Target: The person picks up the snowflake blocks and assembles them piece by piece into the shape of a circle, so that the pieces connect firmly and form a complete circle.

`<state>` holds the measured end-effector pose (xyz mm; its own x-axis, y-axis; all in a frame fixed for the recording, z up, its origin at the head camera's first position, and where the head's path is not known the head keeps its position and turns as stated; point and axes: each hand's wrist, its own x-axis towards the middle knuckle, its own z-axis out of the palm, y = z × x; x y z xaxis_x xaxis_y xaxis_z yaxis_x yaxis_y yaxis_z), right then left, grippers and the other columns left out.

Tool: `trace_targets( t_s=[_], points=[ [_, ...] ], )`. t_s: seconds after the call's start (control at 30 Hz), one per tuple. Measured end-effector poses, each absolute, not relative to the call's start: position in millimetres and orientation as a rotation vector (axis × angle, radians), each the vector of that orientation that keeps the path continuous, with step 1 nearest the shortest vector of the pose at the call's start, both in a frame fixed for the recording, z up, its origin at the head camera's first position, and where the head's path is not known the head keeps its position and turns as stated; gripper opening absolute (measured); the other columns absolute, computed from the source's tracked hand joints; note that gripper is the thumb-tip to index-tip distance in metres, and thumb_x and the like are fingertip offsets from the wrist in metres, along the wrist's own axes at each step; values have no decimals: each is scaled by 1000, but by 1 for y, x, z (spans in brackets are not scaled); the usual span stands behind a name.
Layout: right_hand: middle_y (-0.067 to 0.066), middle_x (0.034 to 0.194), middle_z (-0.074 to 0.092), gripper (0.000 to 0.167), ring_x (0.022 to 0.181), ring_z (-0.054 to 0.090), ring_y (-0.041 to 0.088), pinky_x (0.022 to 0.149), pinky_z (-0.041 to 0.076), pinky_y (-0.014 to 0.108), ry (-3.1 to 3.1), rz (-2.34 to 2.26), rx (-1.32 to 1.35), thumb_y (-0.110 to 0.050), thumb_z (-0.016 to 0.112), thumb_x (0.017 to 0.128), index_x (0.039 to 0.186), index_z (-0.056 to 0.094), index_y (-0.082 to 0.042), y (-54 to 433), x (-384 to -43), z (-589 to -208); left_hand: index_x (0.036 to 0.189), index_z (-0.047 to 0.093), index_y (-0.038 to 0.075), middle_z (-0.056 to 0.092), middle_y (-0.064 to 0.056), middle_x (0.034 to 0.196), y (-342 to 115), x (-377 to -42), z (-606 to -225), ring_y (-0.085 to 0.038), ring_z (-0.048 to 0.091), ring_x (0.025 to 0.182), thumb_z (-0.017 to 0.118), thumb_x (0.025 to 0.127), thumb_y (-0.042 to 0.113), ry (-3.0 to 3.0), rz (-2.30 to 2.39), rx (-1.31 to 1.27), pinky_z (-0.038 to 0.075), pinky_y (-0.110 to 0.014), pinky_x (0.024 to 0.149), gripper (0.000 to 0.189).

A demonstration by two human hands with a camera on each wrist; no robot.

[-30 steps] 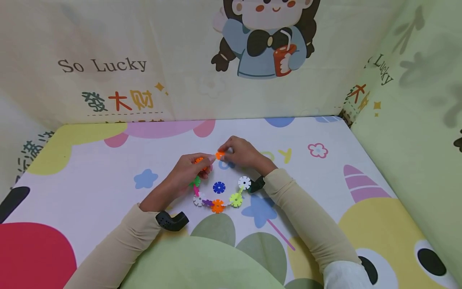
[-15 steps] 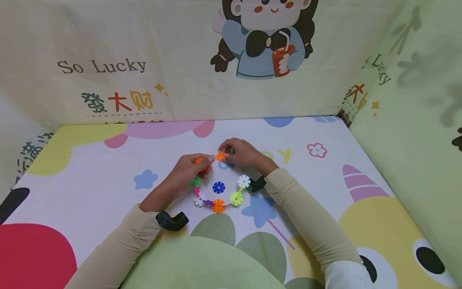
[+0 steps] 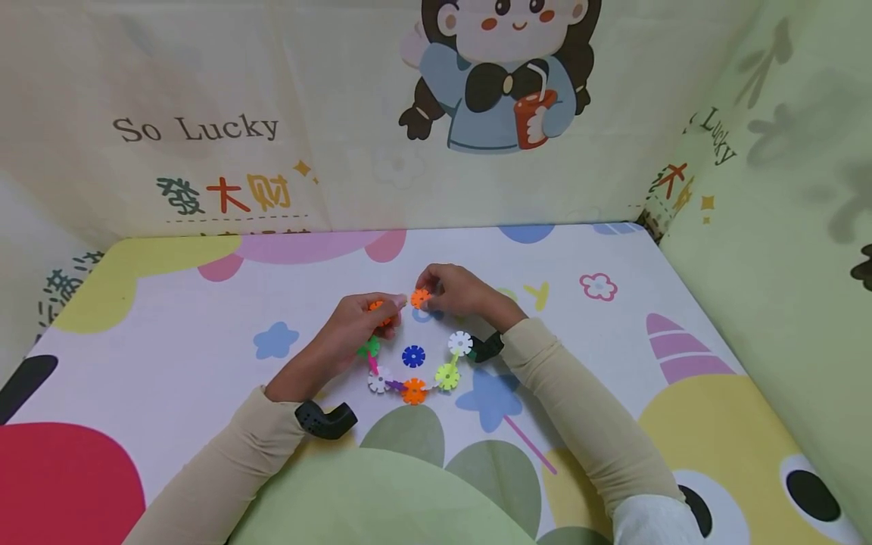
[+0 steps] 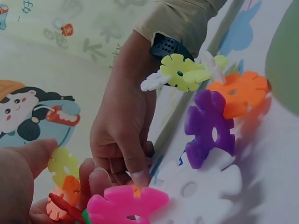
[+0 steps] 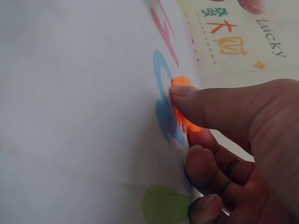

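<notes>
Plastic snowflake discs are linked in a curved chain. My left hand grips its far left end, pinching a pale yellow disc beside an orange disc and a red one. From there the chain runs through a pink disc, a white disc, a purple disc and an orange disc to a white disc at the right. My right hand pinches a separate orange disc between thumb and finger, just right of the left fingertips.
A single blue disc lies inside the curve of the chain. The tabletop carries a printed cartoon cloth, and printed curtains stand at its back and side. Black cameras sit on both wrists.
My right hand has shifted slightly right and nearer with the orange disc, widening the gap to the left fingertips a little. The left hand stays almost still on the chain.
</notes>
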<state>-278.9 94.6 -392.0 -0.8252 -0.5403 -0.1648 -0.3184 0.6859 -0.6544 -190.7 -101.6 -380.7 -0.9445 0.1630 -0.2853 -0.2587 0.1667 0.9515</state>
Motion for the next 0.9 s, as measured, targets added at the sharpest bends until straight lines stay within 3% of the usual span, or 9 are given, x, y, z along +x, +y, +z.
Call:
trace_targets(
  t_s=[0.17, 0.43, 0.7, 0.9],
  points=[
    [6, 96, 58, 27, 88, 53, 22, 77, 49, 27, 2542, -939, -686, -12, 73, 88, 112, 61, -9, 98, -280, -395, 115, 64, -2, 61, -16, 92, -99, -191, -380, -19, 58, 76, 63, 96, 34, 2124, 1832, -126, 51, -23, 73, 40],
    [4, 90, 62, 23, 84, 55, 21, 75, 49, 28, 2546, -1006, -738, -8, 65, 91, 114, 68, -10, 107, -278, -397, 119, 63, -2, 60, -10, 87, -99, -192, -381, -16, 56, 69, 57, 99, 28, 2088, 1850, -122, 50, -21, 70, 36],
    [2, 91, 68, 24, 78, 54, 20, 68, 47, 26, 2538, -1094, -742, -6, 63, 91, 114, 72, -6, 112, -274, -396, 122, 58, -3, 58, -8, 85, -99, -190, -384, -17, 55, 67, 47, 104, 27, 2014, 1851, -87, 50, -23, 69, 37],
    [3, 98, 70, 25, 79, 59, 18, 70, 51, 26, 2551, -1127, -727, -6, 61, 92, 114, 72, -7, 117, -268, -389, 124, 55, -3, 56, -7, 83, -100, -189, -386, -16, 51, 61, 46, 104, 31, 1961, 1851, -60, 47, -22, 59, 40]
  ],
)
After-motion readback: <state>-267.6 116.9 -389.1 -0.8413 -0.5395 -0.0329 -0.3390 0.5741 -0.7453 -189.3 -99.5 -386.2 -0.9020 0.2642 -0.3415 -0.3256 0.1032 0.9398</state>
